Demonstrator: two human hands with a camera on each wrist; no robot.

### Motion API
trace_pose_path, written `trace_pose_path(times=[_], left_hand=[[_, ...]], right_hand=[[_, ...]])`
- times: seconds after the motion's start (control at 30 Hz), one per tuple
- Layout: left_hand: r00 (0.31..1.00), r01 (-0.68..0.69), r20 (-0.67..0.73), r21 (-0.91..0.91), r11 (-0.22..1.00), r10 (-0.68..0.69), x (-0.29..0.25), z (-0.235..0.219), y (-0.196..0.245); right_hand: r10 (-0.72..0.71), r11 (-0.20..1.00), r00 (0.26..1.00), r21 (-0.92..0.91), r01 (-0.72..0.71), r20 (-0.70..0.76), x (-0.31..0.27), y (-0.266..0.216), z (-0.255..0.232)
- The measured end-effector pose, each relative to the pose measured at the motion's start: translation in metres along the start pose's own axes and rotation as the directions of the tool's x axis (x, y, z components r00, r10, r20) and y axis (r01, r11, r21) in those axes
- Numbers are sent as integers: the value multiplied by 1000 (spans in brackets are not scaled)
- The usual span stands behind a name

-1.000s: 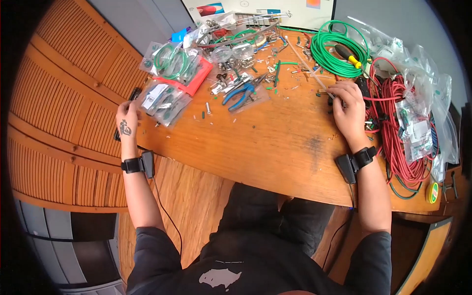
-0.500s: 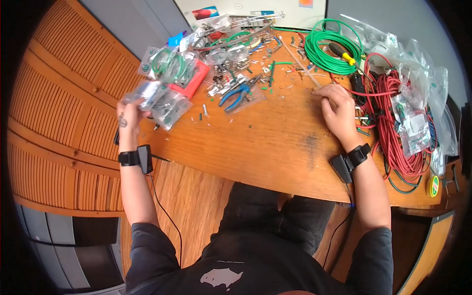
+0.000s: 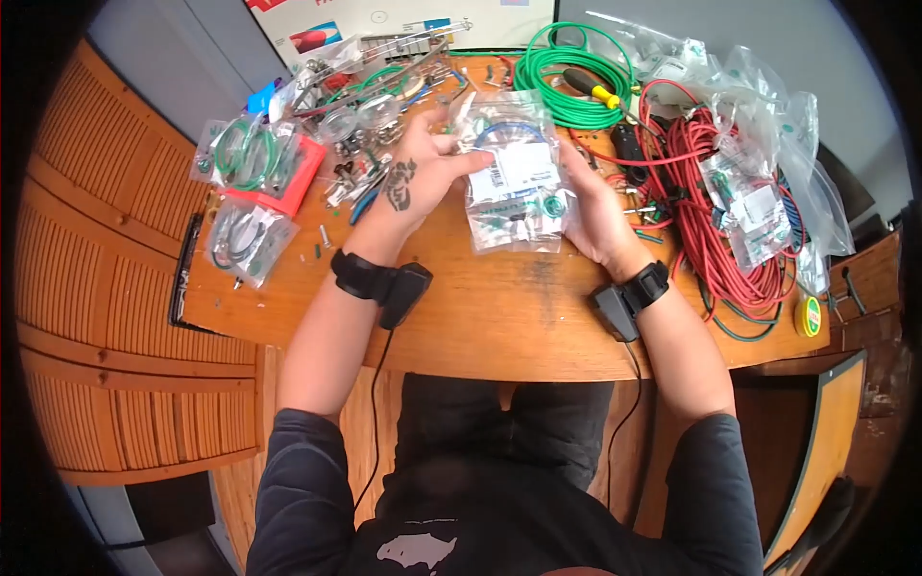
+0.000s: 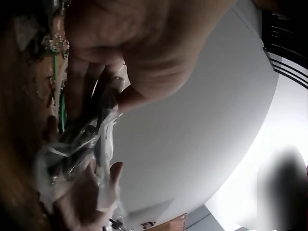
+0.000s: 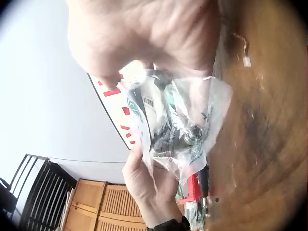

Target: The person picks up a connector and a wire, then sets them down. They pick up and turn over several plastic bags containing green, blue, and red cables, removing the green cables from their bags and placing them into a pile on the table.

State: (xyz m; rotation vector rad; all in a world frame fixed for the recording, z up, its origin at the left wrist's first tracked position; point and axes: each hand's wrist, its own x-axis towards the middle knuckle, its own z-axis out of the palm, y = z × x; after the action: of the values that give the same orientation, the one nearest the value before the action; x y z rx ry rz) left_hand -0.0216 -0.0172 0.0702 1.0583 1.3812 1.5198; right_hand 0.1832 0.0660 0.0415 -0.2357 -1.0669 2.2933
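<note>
A clear plastic bag [image 3: 519, 219] with a white label, green print and a coiled blue cable inside is held up over the table between both hands. My left hand [image 3: 420, 180] grips its left side, thumb across the front by the label and fingers behind. At the right edge my right hand [image 3: 600, 216] holds the bag, its fingers partly hidden behind the plastic. A dark coil and a round metal part show through the bag [image 5: 166, 115] in the right wrist view. The left wrist view catches the bag [image 4: 107, 144] edge-on and dim.
On the left lie another bag with a grey cable [image 3: 252, 240], a red box [image 3: 298, 178] and a bag with a green coil [image 3: 245, 154]. Loose fittings [image 3: 360, 173] spread behind. A green wire coil [image 3: 576, 96], a screwdriver [image 3: 591, 86] and red cables [image 3: 715, 226] lie right.
My left hand has picked up the bag from the left pile and carried it right to the middle. My right hand has left the thin rod and now holds the bag's right edge.
</note>
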Motion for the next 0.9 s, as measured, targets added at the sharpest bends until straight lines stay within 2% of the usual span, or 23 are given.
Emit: trace_pose_path(times=[0.03, 0.07, 0.1, 0.17, 0.2, 0.23, 0.33, 0.37, 0.4, 0.43, 0.47, 0.5, 0.53, 0.57, 0.6, 0.63, 0.67, 0.7, 0.73, 0.77, 0.83, 0.87, 0.9], left_hand=[[1000, -17, 13, 13, 1000, 16, 5, 2, -5], [999, -30, 30, 30, 999, 29, 10, 1, -9], [999, -24, 43, 30, 999, 23, 12, -2, -14], [993, -118, -15, 67, 991, 120, 6, -8, -15], [995, -98, -28, 44, 994, 99, 3, -10, -16], [995, -93, -30, 39, 995, 95, 0, -11, -14], [996, -67, -58, 100, 993, 73, -6, -12, -7], [990, -110, -84, 12, 994, 110, -6, -11, -4], [983, -154, -110, -73, 985, 145, -6, -11, -2], [983, -155, -111, -73, 985, 147, -5, -13, -4], [989, -137, -76, -151, 979, 126, -2, -16, -8], [993, -115, -40, -226, 967, 108, 1, -19, -13], [999, -35, -29, -220, 975, 29, 1, -19, -13], [999, -35, -31, -220, 975, 29, -1, -19, -14], [998, -19, 51, -319, 947, 37, -3, -16, -15], [990, 4, 131, -416, 910, 56, -5, -13, -13], [984, 26, 173, -380, 925, 43, -5, -14, -15], [984, 24, 172, -384, 923, 46, -7, -12, -16], [976, 27, 208, -410, 912, 65, -8, -8, -17], [966, 32, 244, -434, 900, 84, -9, -6, -17], [957, 20, 271, -417, 909, 103, -7, -8, -24], [962, -9, 245, -405, 914, 118, -8, -5, -23], [966, -39, 219, -391, 919, 135, -8, -3, -22]], right_hand=[[-34, 989, 996, -146, 21, -82, 2, 2, -5], [-34, 997, 983, -69, 22, -182, 3, 3, -6], [-40, 997, 980, -67, 27, -195, 4, 4, -14], [-120, 951, 979, -304, 65, -166, 10, 4, -23], [-190, 910, 966, -401, 105, -177, 10, 7, -26], [-184, 910, 966, -402, 99, -180, 10, 9, -26], [-309, 823, 922, -552, 137, -233, 12, 11, -29], [-306, 821, 924, -555, 134, -230, 12, 9, -31], [-393, 729, 892, -667, 153, -224, 12, 8, -33], [-477, 621, 855, -767, 163, -204, 12, 6, -34], [-539, 535, 826, -824, 187, -163, 12, 7, -35], [-540, 534, 826, -824, 189, -160, 12, 5, -35], [-648, 259, 762, -943, 210, -9, 11, 2, -35], [-700, -37, 694, -980, 197, 166, 9, 0, -33], [-664, -55, 722, -976, 212, 194, 7, -2, -30], [-663, -58, 722, -975, 213, 197, 3, -1, -23], [-579, 305, 812, -906, 293, 68, 0, 2, -13], [-445, 631, 895, -716, 299, -18, -3, 4, -3], [-347, 766, 936, -593, 248, -56, -4, 2, 5], [-349, 764, 935, -595, 249, -58, -3, 6, 8], [-480, 760, 874, -529, 377, -68, 2, 14, 9], [-458, 822, 881, -433, 369, -121, 3, 15, 9], [-461, 821, 880, -433, 373, -116, 3, 12, 7]])
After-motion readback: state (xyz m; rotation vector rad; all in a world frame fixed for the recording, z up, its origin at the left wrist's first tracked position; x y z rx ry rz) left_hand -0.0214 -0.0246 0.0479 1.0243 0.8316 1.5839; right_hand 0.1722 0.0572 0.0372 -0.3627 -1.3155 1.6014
